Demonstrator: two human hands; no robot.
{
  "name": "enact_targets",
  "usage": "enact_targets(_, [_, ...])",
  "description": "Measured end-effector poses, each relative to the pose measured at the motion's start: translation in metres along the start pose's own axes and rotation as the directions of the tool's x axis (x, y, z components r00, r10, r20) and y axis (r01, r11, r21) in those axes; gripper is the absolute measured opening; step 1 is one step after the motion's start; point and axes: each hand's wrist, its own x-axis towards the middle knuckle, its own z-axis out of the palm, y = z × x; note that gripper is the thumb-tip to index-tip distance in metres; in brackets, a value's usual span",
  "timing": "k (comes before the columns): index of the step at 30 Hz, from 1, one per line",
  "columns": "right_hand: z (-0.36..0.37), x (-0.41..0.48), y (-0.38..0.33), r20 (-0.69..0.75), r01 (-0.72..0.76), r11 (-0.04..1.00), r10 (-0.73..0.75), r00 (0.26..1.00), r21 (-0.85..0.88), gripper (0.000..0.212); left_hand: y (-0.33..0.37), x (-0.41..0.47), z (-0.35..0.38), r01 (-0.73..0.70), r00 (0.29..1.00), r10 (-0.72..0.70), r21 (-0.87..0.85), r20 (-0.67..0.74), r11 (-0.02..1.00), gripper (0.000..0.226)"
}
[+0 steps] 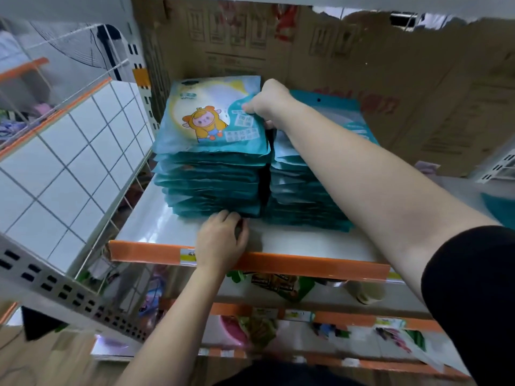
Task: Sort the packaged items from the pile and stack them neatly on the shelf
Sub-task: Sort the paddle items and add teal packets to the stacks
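Two stacks of flat packets sit side by side on the shelf, touching each other. The packets are thin, soft bags of shiny teal plastic, with wavy edges. The left stack and the right stack each hold many packets, pressed too close to count.

The top packet of the left stack shows a cartoon child in a yellow suit on a pale round patch. The shelf is smooth, white and glossy, with one orange strip along its front edge. Brown cardboard with torn edges stands behind the stacks. A white wire grid of squares stands at the left side.

Both arms are bare. The right hand reaches far in, arm stretched out over the right stack. Its fingers pinch the right edge of the top packet, thumb on top.

The left hand lies low at the front of the left stack, palm down, over the orange strip. Its fingers are bent and close together, with tips against the lowest packets. I cannot tell if they pinch one.

Lower shelves hold other bright bags, too blurry to name.
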Motion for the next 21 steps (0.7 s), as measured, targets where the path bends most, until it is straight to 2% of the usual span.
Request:
enact_targets(4, [-0.004,-0.003,-0.002,0.117,-0.09,0.986,0.073,0.99,0.138,0.032,-0.002,-0.001,0.002,0.011,1.0,-0.011,0.023,-0.004,1.0,0.04])
enact_targets(7, [-0.005,-0.004,0.0,0.089,-0.074,0.986,0.061,0.994,0.152,0.034,-0.003,0.0,0.003,0.004,1.0,-0.003,0.034,-0.01,0.999,0.04])
enact_targets(10, [0.001,0.0,0.003,0.013,-0.026,0.997,0.025,1.0,0.073,0.032,-0.004,0.0,0.003,-0.007,1.0,0.008,0.037,-0.028,0.999,0.04])
enact_targets(17, [-0.005,-0.005,0.007,-0.039,0.078,0.97,-0.089,0.995,-0.231,0.03,-0.001,0.001,0.003,-0.052,0.998,0.055,0.106,-0.02,0.993,0.037])
enact_targets(19, [-0.015,-0.01,0.012,-0.065,0.092,0.977,-0.106,0.992,-0.194,0.016,0.004,0.001,0.001,-0.084,0.996,0.088,0.112,-0.034,0.99,0.035])
enact_targets(21, [-0.031,-0.016,0.021,-0.104,0.093,0.995,-0.096,0.99,-0.032,0.015,0.015,0.001,0.002,-0.129,0.99,0.133,0.088,-0.04,0.988,0.031])
